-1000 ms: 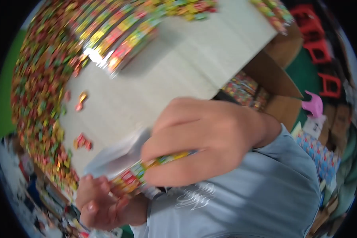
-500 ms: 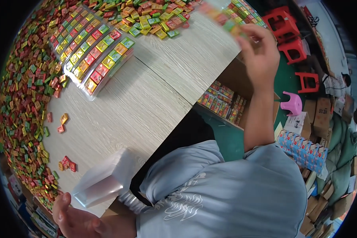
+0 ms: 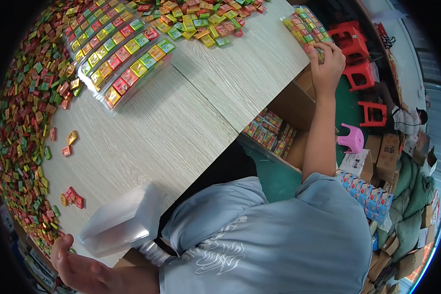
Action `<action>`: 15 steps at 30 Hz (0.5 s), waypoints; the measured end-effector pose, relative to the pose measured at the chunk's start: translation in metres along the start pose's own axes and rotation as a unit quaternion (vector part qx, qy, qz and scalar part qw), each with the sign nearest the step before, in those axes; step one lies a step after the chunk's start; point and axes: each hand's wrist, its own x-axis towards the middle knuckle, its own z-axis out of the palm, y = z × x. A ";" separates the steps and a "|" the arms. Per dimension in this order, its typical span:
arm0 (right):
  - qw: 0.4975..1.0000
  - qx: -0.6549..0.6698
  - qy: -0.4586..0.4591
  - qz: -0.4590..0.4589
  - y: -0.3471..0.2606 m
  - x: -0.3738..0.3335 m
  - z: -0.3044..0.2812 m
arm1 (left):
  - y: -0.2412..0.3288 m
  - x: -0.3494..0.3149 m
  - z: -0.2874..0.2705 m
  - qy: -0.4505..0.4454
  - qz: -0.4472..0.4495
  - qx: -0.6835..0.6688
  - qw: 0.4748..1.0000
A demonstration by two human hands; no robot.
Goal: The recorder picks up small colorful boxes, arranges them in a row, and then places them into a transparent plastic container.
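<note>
At the far right corner of the table, my right hand (image 3: 328,66) has its fingers curled over the near end of a pack of small wrapped candies (image 3: 304,24), set in rows of red, yellow and green. My left hand (image 3: 83,269) is at the lower left, palm up, fingers apart, holding nothing. Just beyond it stands a stack of clear plastic trays (image 3: 125,218), whose cavities look empty. Further back lies a clear tray filled with candies (image 3: 115,61) in several curved rows, touched by neither hand.
A large heap of loose wrapped candies (image 3: 22,122) covers the left and far side of the table (image 3: 147,142). A few strays (image 3: 72,197) lie apart. Below the right edge, an open carton (image 3: 294,105) holds packed candies. Red stools (image 3: 360,73) and a pink stool (image 3: 352,138) stand beyond.
My right hand has carried a blurred row of candies a little down and right onto the corner pack, where it now rests. My left hand stays open, shifted slightly left in the picture.
</note>
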 end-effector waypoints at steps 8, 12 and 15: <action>1.000 0.002 0.015 -0.026 0.006 0.004 0.013 | -0.019 -0.006 -0.004 -0.011 -0.034 0.010 0.999; 0.999 -0.010 0.010 -0.035 0.005 0.009 0.016 | -0.018 -0.009 -0.004 -0.021 -0.049 0.025 0.998; 0.999 -0.017 0.013 -0.037 0.008 0.009 0.017 | -0.018 -0.009 -0.002 -0.021 -0.047 0.028 0.998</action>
